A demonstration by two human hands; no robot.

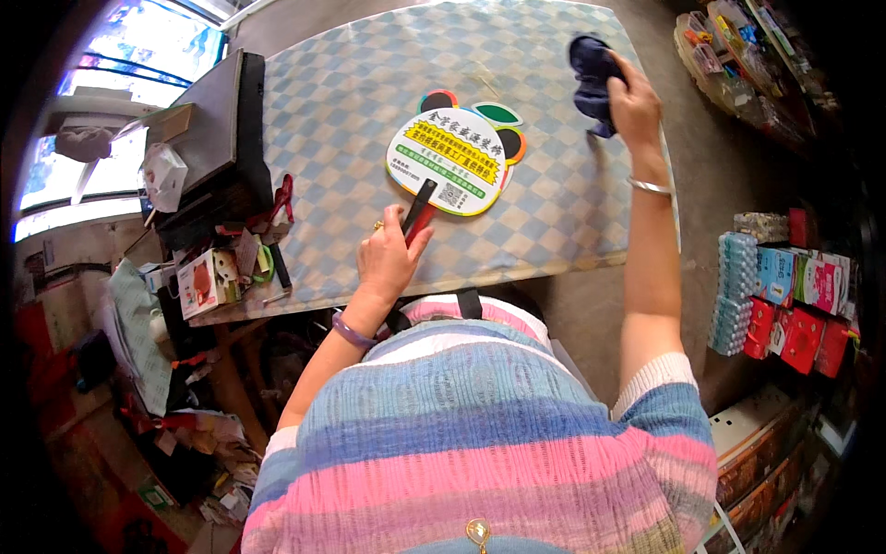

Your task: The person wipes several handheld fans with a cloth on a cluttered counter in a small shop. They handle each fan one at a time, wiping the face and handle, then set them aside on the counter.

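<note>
My left hand (391, 253) is at the handles of a black hand fan and a red one behind it; its fingers are around or beside them, and the palm side is hidden. The printed fan (450, 156), a flat animal-head shape bearing writing, lies on the checked tablecloth (332, 138). In my right hand (633, 104) is a bunched dark navy cloth (594, 83), held over the table's far right part. A bracelet is on each wrist.
A black box-like case (208, 138) stands at the table's left, with a small picture box (208, 280), red-handled scissors (283, 199) and green tape (264, 264) near it. Stacked packages (782, 291) and plastic trays (734, 62) of goods stand to the right, past the table edge.
</note>
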